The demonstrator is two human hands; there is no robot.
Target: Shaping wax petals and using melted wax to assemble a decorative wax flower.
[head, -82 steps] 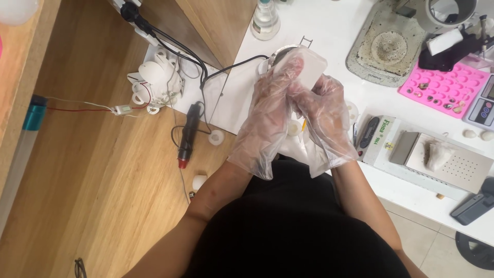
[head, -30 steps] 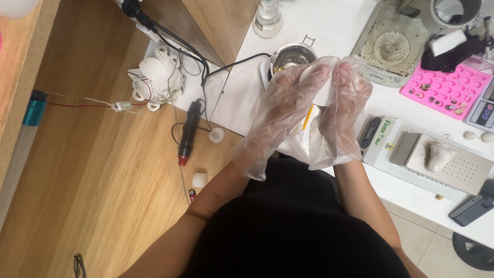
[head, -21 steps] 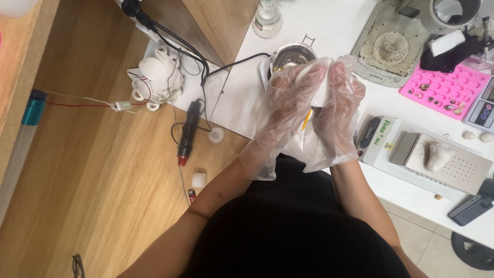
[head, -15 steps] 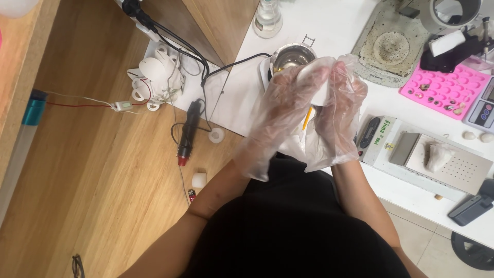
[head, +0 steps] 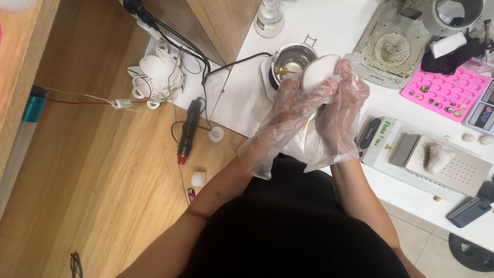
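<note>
My fingers [head: 329, 82] on both hands are curled shut around a white lump [head: 320, 71], all of it inside loose clear plastic gloves. Left hand [head: 296, 105] cups it from the near-left side, right hand [head: 343, 105] wraps it from the right, and the two hands are pressed together. The lump is an oval-ish thing, and its long axis runs roughly lower-left to upper-right as I look down, with the rounded upper end poking out past my fingertips toward the far side of the white surface [head: 242, 98]. It's held up in the air, just in front of the little metal pot [head: 292, 61], partly over its rim from my view.

Containers: the metal pot has some pale yellowish stuff in it and a thin brass-coloured rod sticking in; I can't tell whether it's liquid or solid. A black cable [head: 226, 67] runs off it to the left. Behind it there's a clear glass flask [head: 269, 18], contents not clear to me. Off to the right is a pink tray [head: 447, 92] full of round pockets, a few with small dark and pale bits in them. Nearer me, a white perforated plate [head: 455, 164] has a crumpled white piece lying on it.
</note>
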